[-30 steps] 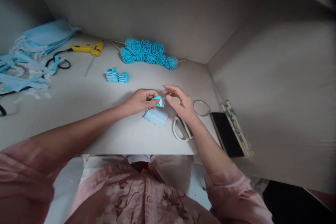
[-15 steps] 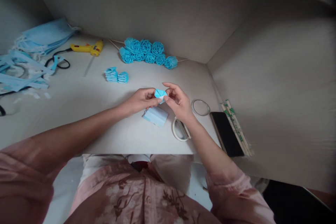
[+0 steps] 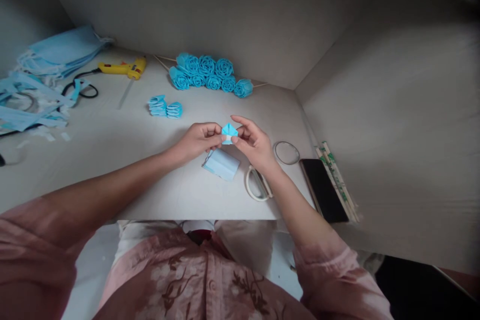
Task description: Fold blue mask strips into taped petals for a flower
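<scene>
Between my two hands is a small folded piece of blue mask fabric (image 3: 230,131), its top edges slanting to a point and a white strip showing low on it. My left hand (image 3: 200,141) pinches its left side between thumb and fingers. On the right side, my right hand (image 3: 255,144) grips it with the thumb in front, the index finger raised away. Below them a flat pale blue piece of fabric (image 3: 222,164) lies on the table. Scissors (image 3: 257,185) with a white handle lie partly hidden by my right wrist.
Blue fabric roses (image 3: 213,81) and pleated blue bundles (image 3: 165,107) lie farther back. At left are a yellow glue gun (image 3: 123,68), stacked masks (image 3: 63,50) and cut strips (image 3: 33,105). A wire ring (image 3: 287,153), phone (image 3: 324,190) and wrapped sticks (image 3: 339,180) are at right.
The blue piece in my hands has changed from a lopsided fold to an even pointed shape. My left hand has risen slightly, and its thumb now presses the lower edge.
</scene>
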`<state>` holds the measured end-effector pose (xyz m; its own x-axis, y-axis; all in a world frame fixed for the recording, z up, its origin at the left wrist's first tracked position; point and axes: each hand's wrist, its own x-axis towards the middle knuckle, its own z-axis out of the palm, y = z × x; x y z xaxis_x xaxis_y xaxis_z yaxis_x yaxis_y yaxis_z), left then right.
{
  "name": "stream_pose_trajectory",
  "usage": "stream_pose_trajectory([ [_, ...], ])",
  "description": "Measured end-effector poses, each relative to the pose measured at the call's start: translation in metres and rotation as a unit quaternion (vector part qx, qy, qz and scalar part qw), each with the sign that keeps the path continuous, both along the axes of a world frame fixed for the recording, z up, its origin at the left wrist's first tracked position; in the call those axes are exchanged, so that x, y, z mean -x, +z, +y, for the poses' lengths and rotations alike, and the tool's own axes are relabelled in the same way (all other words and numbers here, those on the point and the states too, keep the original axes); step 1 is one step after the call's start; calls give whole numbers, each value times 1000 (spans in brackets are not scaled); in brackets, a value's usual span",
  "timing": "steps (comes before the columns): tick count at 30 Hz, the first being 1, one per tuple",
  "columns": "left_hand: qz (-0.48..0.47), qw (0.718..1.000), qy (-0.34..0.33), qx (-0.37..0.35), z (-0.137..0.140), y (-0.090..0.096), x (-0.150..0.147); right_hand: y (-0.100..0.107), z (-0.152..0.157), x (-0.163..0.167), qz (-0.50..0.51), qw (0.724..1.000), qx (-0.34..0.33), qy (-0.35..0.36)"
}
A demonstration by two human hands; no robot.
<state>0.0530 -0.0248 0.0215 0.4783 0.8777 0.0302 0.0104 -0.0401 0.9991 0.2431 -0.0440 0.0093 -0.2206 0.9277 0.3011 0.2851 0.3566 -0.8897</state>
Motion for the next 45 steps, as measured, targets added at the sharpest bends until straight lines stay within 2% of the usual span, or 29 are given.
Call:
stream_pose_trajectory([
  [8,-10,999,16,27,2,-1,1,-1,2,-2,7,1000,-13,-8],
  [10,-7,999,29,30,2,-1,1,2,-1,-1,-20,997,-60,-54],
  [13,2,998,54,28,2,-1,0,8,-7,1,-103,972,-165,-133],
  [17,16,998,66,15,2,0,-1,11,-10,4,-200,944,-238,-111],
  [22,21,998,54,-5,0,0,-1,5,-8,5,-267,928,-236,-108],
  [35,65,989,72,-115,0,-6,-2,8,-10,9,-281,926,-229,-102],
  [45,47,992,67,-92,1,-7,-3,8,-10,9,-264,936,-210,-95],
])
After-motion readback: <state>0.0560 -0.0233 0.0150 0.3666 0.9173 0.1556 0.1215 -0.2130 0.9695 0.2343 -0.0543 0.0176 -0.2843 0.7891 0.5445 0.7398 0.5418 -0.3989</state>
